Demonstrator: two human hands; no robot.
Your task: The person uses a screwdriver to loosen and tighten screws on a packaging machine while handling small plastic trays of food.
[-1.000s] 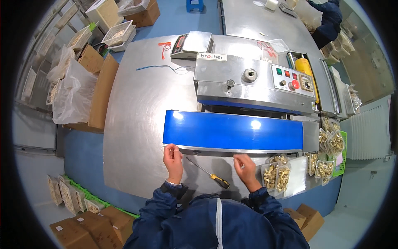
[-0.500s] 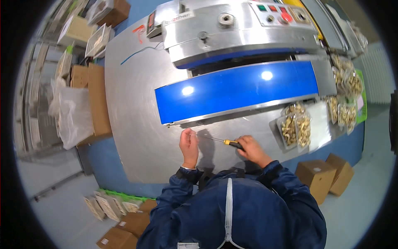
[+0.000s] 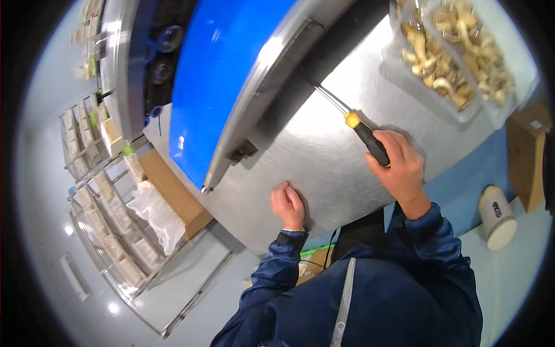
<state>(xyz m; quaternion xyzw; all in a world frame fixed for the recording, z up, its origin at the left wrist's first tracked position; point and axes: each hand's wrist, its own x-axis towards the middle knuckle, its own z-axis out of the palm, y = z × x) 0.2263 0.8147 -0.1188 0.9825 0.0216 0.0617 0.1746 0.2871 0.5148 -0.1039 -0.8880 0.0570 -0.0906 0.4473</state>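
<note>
My right hand (image 3: 400, 166) is wrapped round the black handle of a screwdriver (image 3: 365, 137) with a yellow collar. Its thin shaft, blurred by motion, slants up and left toward the shadowed side of a conveyor with a blue belt (image 3: 225, 63). Whether the tip touches anything is too dark to tell. My left hand (image 3: 288, 205) rests on the steel table (image 3: 341, 188) with its fingers curled in, and whatever they may hold is hidden. A small dark bracket (image 3: 243, 151) juts from the conveyor's metal side rail, above and left of that hand.
Clear plastic trays of mushrooms (image 3: 442, 61) stand at the table's far right. Left of the table are a cardboard box (image 3: 173, 188) with a plastic bag (image 3: 157, 217) and racks of trays (image 3: 110, 231). A white cylindrical container (image 3: 496, 222) and a carton (image 3: 527, 153) are at right.
The view has turned and come closer to the conveyor. My right hand has swung the screwdriver's tip away from my left hand, toward the conveyor's side. My left hand now lies lower on the table.
</note>
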